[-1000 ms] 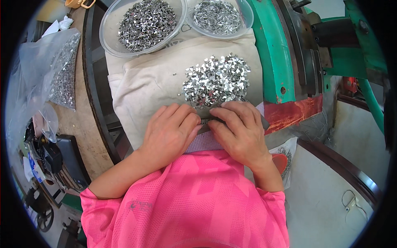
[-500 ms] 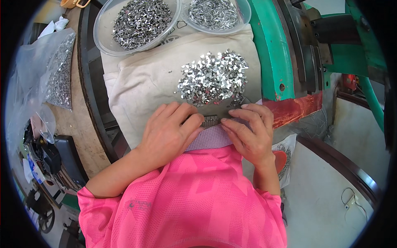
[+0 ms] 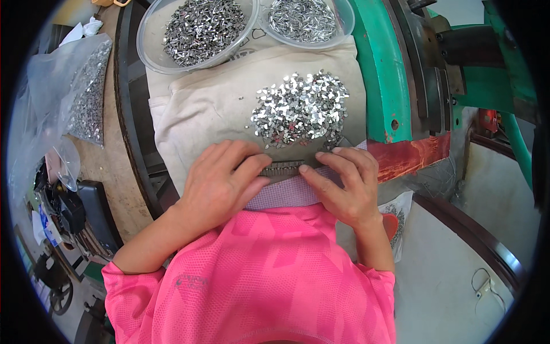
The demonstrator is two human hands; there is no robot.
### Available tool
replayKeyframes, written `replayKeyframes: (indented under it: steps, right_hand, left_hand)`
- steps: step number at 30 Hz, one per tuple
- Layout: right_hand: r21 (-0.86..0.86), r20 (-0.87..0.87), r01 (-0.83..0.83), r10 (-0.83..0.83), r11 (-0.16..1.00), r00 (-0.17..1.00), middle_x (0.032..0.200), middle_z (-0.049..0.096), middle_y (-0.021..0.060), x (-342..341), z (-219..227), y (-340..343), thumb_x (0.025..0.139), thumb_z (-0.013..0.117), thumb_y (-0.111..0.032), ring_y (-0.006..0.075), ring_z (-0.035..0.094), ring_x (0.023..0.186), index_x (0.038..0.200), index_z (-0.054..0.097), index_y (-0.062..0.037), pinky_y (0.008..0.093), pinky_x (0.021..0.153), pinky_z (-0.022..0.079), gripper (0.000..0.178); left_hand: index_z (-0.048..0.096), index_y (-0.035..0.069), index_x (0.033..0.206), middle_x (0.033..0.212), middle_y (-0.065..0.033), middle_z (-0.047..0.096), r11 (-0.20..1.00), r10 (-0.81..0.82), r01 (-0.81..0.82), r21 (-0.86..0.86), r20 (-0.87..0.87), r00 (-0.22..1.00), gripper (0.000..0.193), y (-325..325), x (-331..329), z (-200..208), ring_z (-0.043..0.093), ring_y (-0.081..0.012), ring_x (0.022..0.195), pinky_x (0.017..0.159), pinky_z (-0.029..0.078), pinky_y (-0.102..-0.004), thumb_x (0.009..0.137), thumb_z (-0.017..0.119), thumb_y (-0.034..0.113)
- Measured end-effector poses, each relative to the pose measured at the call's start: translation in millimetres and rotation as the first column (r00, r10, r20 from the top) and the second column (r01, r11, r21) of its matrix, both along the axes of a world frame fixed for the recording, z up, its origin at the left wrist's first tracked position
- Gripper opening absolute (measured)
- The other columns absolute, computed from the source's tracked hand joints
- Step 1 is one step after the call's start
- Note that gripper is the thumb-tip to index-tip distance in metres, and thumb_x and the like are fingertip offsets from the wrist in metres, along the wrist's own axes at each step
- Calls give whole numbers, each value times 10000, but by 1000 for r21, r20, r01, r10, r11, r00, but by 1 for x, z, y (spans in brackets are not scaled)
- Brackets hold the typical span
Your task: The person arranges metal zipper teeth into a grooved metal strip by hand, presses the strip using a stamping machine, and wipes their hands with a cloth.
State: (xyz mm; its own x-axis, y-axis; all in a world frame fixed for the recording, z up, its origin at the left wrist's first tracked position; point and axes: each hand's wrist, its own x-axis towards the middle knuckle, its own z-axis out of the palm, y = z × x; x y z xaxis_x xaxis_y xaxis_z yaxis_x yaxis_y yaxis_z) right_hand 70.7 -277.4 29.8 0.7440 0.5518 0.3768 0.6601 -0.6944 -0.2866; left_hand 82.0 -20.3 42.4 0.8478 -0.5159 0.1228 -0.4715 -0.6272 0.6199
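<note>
A narrow dark metal strip (image 3: 285, 168) with a row of small upright metal pieces along it lies crosswise in front of me. My left hand (image 3: 220, 175) grips its left end with bent fingers and thumb, hiding that end. At the strip's right end, my right hand (image 3: 348, 183) has its thumb against the strip and its curled fingers just beyond. Past both hands, a loose pile of small shiny metal pieces (image 3: 301, 109) is spread on the beige cloth (image 3: 206, 103). A checked cloth (image 3: 292, 189) lies beneath the strip, against my pink shirt.
Two clear plastic tubs of small metal parts, one large (image 3: 140, 43) and one smaller (image 3: 309, 45), stand at the back. A green machine (image 3: 381, 74) rises on the right. Far left, a clear bag of metal pieces (image 3: 89, 97) rests on a wooden bench (image 3: 117, 172).
My left hand has slid left along the strip, uncovering more of its row of pieces. My right hand stays near the right end, its fingers shifted slightly. The whole view has shifted a little.
</note>
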Motion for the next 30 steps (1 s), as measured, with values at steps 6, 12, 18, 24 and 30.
replayKeyframes:
  steps: [6, 12, 18, 24, 30]
  right_hand:
    - [-7, -15, 0, 0, 1000, 1000, 1116, 635, 13, 2, -3, -3, 732, 723, -155, 236, 572, 1062, 1024, 773, -201, 413, 895, 483, 299]
    - [7, -39, 6, -5, 1000, 999, 1114, 636, 16, 4, 2, -1, 707, 832, -230, 241, 568, 1058, 1079, 746, -194, 431, 916, 463, 384]
    - [-12, -135, 5, -6, 1000, 991, 1138, 631, 20, 7, 2, 3, 712, 829, -223, 264, 551, 1108, 1037, 732, -147, 452, 933, 441, 348]
    - [-20, -156, 11, -14, 1000, 988, 1126, 643, 15, 6, 9, 1, 705, 832, -215, 267, 544, 1130, 1001, 739, -150, 459, 936, 437, 317]
    - [16, -173, -13, 15, 1000, 985, 1113, 647, 13, 10, 14, 10, 698, 837, -203, 265, 544, 1128, 986, 747, -157, 456, 931, 439, 306]
  left_hand:
    - [649, 59, 1029, 1035, -85, 621, 997, 80, -80, 6, -15, 997, 348, 22, -8, 3, 609, -291, 906, 765, 493, -401, 721, 791, 137]
    - [660, 54, 986, 1024, -81, 624, 992, 125, -125, 0, -17, 992, 312, 29, -15, 1, 606, -287, 900, 759, 497, -394, 712, 794, 117]
    - [659, 50, 968, 1024, -65, 628, 998, 59, -60, 8, 52, 997, 300, 30, -15, -5, 607, -259, 892, 732, 481, -368, 705, 793, 108]
    - [654, 53, 963, 1011, -55, 626, 998, 60, -59, -18, 39, 997, 295, 29, -22, -7, 607, -249, 884, 724, 475, -362, 712, 796, 119]
    - [661, 55, 944, 961, -82, 651, 993, 102, -100, -70, 24, 995, 314, 28, -22, -8, 626, -281, 834, 715, 502, -379, 678, 822, 96]
